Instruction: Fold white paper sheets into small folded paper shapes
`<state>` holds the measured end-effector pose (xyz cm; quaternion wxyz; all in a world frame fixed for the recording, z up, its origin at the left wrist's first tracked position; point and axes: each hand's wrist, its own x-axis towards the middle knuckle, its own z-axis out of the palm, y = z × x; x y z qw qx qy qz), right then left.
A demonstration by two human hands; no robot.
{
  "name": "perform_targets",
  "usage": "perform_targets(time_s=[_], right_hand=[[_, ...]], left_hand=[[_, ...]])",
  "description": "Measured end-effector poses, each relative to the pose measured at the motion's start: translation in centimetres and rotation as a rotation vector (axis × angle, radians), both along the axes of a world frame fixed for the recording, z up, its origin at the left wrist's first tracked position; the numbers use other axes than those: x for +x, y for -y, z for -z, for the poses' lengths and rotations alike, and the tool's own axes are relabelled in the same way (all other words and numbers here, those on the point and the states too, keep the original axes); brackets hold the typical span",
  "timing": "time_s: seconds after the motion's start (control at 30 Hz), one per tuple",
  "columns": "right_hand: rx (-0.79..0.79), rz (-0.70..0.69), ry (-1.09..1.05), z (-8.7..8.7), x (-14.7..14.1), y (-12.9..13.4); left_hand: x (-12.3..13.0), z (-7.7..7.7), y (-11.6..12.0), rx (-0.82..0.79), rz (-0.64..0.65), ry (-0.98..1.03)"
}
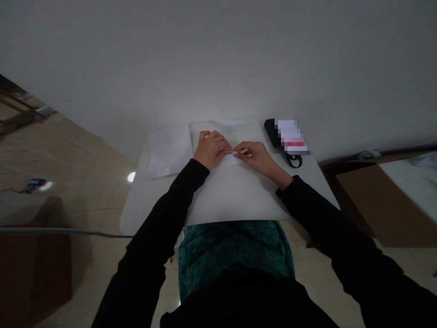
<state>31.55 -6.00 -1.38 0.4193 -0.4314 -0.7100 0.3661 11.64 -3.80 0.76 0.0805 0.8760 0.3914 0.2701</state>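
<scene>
Both my hands meet over the middle of a small white table. Between them is a small piece of white paper, partly hidden by the fingers. My left hand pinches its left part, fingers curled. From the other side my right hand grips it between thumb and forefinger. The fingertips of the two hands nearly touch. A larger creased sheet of white paper lies flat to the left of my left hand.
A black pouch with a strap loop sits at the back right, a blurred white-and-red card on it. Another white sheet lies along the back edge by the wall. Cardboard boxes stand on the floor at right and left.
</scene>
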Motion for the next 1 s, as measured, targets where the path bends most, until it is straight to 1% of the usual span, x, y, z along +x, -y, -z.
perform_targets(time_s=[0.07,0.1,0.17,0.23,0.27,0.3,0.37,0.43,0.5,0.63,0.87,1.0], right_hand=[[0.019,0.009,0.022,-0.2,0.0,0.1],[0.020,0.038,0.011,-0.2,0.1,0.1],[0.012,0.128,-0.061,-0.1,0.4,-0.3],[-0.015,0.232,-0.193,0.1,1.0,-1.0],[-0.026,0.277,-0.265,0.2,1.2,-1.4],[-0.032,0.310,-0.324,0.3,1.5,-1.7],[-0.047,0.335,-0.389,0.3,1.7,-2.1],[-0.076,0.309,-0.389,0.2,1.8,-2.0],[-0.111,0.271,-0.378,-0.1,1.7,-1.6],[-0.198,0.212,-0.442,-0.4,1.3,-1.1],[-0.418,0.090,-0.619,-0.2,0.0,-0.4],[-0.491,0.054,-0.720,-0.4,-0.5,0.2]], left_hand=[[0.0,-0.2,0.2,0.009,0.012,0.021],[0.0,-0.3,0.2,0.027,-0.007,0.064],[-0.2,-0.7,0.1,0.070,-0.102,0.226],[-0.7,-0.8,-0.4,0.059,-0.223,0.444],[-1.0,-0.7,-0.8,0.009,-0.267,0.550],[-1.4,-0.5,-1.2,-0.076,-0.291,0.646],[-1.9,0.1,-2.0,-0.316,-0.281,0.796],[-2.2,0.5,-2.5,-0.497,-0.253,0.902],[-2.3,0.8,-2.6,-0.564,-0.226,0.963],[-2.2,0.7,-2.3,-0.530,-0.188,1.000],[-2.1,0.5,-2.4,-0.399,-0.260,0.993],[-2.1,0.1,-2.2,-0.330,-0.235,0.990]])
